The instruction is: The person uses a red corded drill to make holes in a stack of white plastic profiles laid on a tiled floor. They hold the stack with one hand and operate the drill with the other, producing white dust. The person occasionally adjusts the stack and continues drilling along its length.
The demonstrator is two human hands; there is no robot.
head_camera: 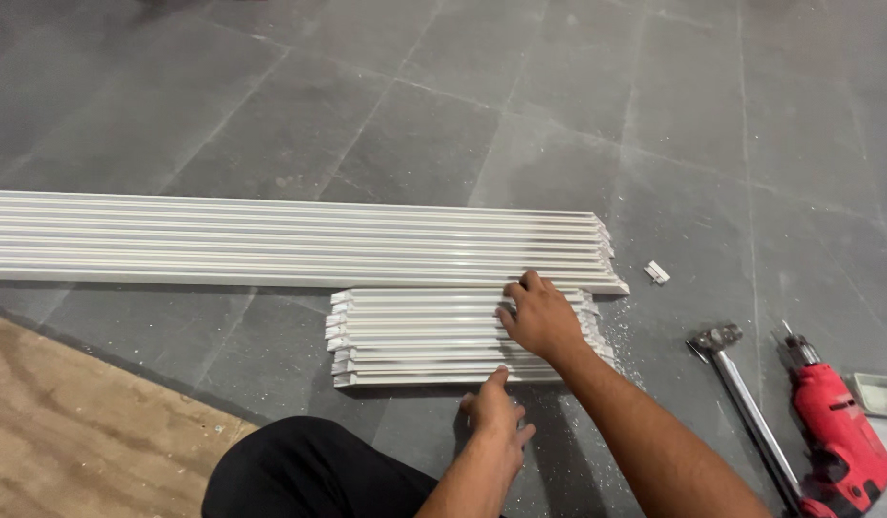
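a: nearest the camera, what is showing?
b: a black-clad knee (309, 475) beside a plywood sheet (70, 422). just past it, the left hand (493, 412) is lying loosely spread, fingertips touching the near edge of the short white strips (424, 336), clasping nothing.
a: and the right hand (539, 317)?
b: it is resting flat on top of that stack, fingers spread, pressing rather than gripping. the stack is lying on the grey tiled floor (271, 125), just in front of the long white strips (290, 240).
a: how are the short pieces likely handling?
b: probably light, stiff and smooth (so prone to sliding apart); pinching both mitred ends together looks safest.
a: any containers?
b: a small pale tray (880, 393) at the right edge, contents not readable. near it are lying a red drill (841, 436), a metal-handled tool (746, 403) and a small white offcut (657, 272).
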